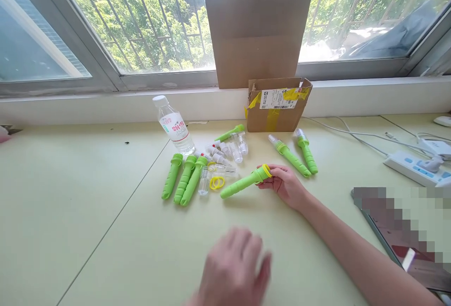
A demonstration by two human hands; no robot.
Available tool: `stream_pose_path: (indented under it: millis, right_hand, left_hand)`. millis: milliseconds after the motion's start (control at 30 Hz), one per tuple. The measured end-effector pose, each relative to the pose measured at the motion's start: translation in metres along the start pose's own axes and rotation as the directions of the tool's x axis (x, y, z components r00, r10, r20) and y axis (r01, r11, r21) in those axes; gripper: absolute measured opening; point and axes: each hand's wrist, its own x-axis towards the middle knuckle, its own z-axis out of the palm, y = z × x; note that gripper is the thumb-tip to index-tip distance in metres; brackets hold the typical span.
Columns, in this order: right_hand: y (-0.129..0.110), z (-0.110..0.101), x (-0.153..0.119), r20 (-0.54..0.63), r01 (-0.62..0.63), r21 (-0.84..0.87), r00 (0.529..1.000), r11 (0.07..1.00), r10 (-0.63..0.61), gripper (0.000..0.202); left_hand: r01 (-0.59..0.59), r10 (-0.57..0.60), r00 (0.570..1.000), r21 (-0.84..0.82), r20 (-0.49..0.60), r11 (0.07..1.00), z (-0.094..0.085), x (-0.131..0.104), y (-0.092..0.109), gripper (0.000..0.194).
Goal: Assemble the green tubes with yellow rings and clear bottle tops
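Observation:
My right hand point(287, 185) is closed round the ringed end of a green ribbed plastic tube point(242, 185), which points left over the table. A yellow ring point(267, 171) sits at that end, by my fingertips. My left hand point(234, 266) is in front, blurred by motion, and its fingers cannot be read clearly. Left of the held tube lie loose yellow rings point(217, 183) and several clear plastic caps point(203, 181). Three green tubes point(185, 180) lie side by side further left. Small white-and-clear parts point(221, 158) are piled behind, near another green tube point(230, 133).
Two green tubes with clear caps point(291, 156) lie at the right. A water bottle point(176, 130) leans at the back left. An open cardboard box point(273, 118) stands by the window sill. Cables and a power strip point(410, 165) lie right, behind a dark flat device point(377, 231).

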Motion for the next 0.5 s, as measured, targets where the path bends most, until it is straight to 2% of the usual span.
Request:
stream_pose_path:
  millis: [33,67,100,133,167,233,500]
  right_hand:
    - [0.0,0.0,0.0,0.002,0.004,0.003,1.0,1.0,-0.004,0.024]
    - [0.0,0.0,0.0,0.006,0.008,0.007,1.0,1.0,-0.008,0.024]
    - [0.0,0.0,0.0,0.013,0.012,0.012,1.0,1.0,-0.012,0.024]
    - [0.0,-0.001,-0.001,0.02,0.015,0.017,1.0,1.0,-0.016,0.024]
    - [0.0,-0.001,-0.001,0.024,0.018,0.021,1.0,1.0,-0.019,0.025]
    - [-0.001,-0.001,-0.001,0.027,0.021,0.028,0.999,0.999,-0.021,0.025]
    - [-0.004,-0.003,-0.002,0.06,-0.016,0.047,0.998,0.999,0.014,0.027]
  left_hand:
    - [0.055,-0.049,0.993,0.057,-0.111,0.997,-0.004,0.02,-0.013,0.024]
    - [0.123,-0.063,0.952,0.189,-0.299,0.974,-0.007,0.039,-0.025,0.024]
    - [0.176,-0.03,0.9,0.3,-0.435,0.938,-0.009,0.056,-0.035,0.027]
    - [0.189,0.028,0.866,0.38,-0.499,0.905,-0.009,0.069,-0.044,0.03]
    - [0.191,0.066,0.854,0.43,-0.516,0.882,-0.009,0.079,-0.051,0.032]
    - [0.185,0.081,0.865,0.467,-0.494,0.865,-0.006,0.089,-0.061,0.027]
    - [0.151,0.068,0.885,0.422,-0.46,0.894,-0.002,0.082,-0.07,0.023]
